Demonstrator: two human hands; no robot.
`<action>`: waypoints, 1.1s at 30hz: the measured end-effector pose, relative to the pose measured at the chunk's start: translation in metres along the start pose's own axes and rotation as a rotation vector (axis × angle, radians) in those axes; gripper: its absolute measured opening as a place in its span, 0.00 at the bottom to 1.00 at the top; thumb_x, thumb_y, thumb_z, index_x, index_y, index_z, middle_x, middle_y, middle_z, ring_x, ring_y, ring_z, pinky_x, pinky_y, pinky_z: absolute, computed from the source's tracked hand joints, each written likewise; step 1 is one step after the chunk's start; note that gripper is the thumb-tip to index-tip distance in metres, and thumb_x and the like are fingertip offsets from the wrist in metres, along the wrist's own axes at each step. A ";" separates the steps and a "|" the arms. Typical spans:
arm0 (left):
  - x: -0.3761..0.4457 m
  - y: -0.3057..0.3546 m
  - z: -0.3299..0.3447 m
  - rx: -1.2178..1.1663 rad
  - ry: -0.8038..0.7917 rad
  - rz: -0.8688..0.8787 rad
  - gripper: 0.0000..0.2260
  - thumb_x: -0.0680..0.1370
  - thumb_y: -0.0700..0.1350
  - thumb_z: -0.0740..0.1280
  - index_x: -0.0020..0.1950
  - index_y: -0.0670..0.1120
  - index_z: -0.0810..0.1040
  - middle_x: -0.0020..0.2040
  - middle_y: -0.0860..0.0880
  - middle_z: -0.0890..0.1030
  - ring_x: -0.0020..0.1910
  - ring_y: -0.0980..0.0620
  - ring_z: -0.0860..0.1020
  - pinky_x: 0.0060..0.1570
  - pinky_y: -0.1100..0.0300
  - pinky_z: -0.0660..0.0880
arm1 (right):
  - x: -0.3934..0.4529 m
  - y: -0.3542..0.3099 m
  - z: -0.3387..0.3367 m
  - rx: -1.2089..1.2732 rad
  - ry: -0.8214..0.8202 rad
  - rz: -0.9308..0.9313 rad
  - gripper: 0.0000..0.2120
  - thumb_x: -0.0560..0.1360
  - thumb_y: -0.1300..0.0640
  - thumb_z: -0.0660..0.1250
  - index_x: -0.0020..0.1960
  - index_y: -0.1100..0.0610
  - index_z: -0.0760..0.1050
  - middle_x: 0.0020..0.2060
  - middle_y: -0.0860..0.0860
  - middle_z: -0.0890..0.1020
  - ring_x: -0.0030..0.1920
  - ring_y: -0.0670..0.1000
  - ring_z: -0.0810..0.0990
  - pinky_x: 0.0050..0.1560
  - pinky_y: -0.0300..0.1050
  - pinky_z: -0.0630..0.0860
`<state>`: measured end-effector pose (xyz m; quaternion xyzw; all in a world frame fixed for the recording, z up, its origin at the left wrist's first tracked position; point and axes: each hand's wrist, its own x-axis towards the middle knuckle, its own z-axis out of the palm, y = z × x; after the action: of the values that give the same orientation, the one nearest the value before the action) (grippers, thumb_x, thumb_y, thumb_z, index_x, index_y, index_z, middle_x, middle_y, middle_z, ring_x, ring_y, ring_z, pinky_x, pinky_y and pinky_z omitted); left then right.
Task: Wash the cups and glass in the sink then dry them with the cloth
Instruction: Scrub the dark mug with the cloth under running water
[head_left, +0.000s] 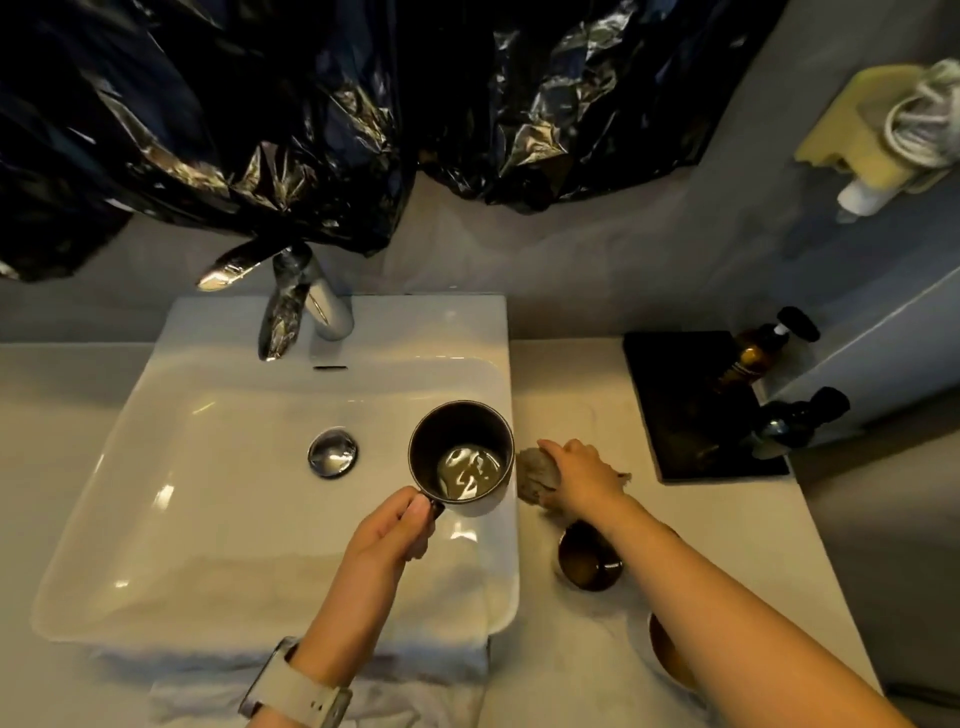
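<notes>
Head view: left hand (387, 530) pinching handle of dark round mug with pale outer wall (461, 457), holding it tilted over right side of white rectangular ceramic sink (156, 467), liquid glinting inside. Right hand (582, 475) closing on crumpled beige cloth (535, 480) lying on pale countertop (737, 545) just beside sink. Small dark brown cup (587, 558) standing near right forearm; amber rounded vessel (667, 654) partly hidden beneath it.

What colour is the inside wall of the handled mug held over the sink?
Dark brown, in the head view: handled mug.
</notes>
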<state>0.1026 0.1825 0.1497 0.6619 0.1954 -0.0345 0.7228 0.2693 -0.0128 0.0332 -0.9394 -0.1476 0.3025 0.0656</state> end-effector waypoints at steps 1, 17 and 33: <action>0.005 0.001 -0.007 0.010 0.003 -0.010 0.15 0.70 0.62 0.64 0.34 0.52 0.71 0.33 0.52 0.66 0.35 0.54 0.65 0.43 0.57 0.66 | 0.007 -0.002 0.006 -0.015 0.004 0.008 0.32 0.72 0.47 0.71 0.73 0.46 0.62 0.63 0.55 0.70 0.64 0.57 0.70 0.58 0.54 0.75; 0.038 0.020 -0.156 0.335 -0.088 0.100 0.19 0.69 0.69 0.67 0.43 0.54 0.81 0.41 0.51 0.82 0.44 0.53 0.80 0.45 0.64 0.76 | -0.084 -0.109 -0.071 1.136 0.762 0.026 0.08 0.77 0.55 0.68 0.55 0.53 0.72 0.46 0.45 0.79 0.45 0.38 0.80 0.40 0.33 0.79; 0.053 0.054 -0.211 1.337 -0.136 0.515 0.07 0.80 0.47 0.66 0.48 0.47 0.83 0.46 0.50 0.82 0.47 0.49 0.76 0.44 0.62 0.66 | -0.098 -0.191 -0.059 2.042 0.229 0.012 0.17 0.80 0.53 0.60 0.62 0.62 0.76 0.55 0.60 0.82 0.54 0.57 0.81 0.55 0.54 0.76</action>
<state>0.1184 0.4053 0.1731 0.9843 -0.0755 -0.0165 0.1585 0.1826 0.1352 0.1754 -0.4593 0.1918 0.1926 0.8457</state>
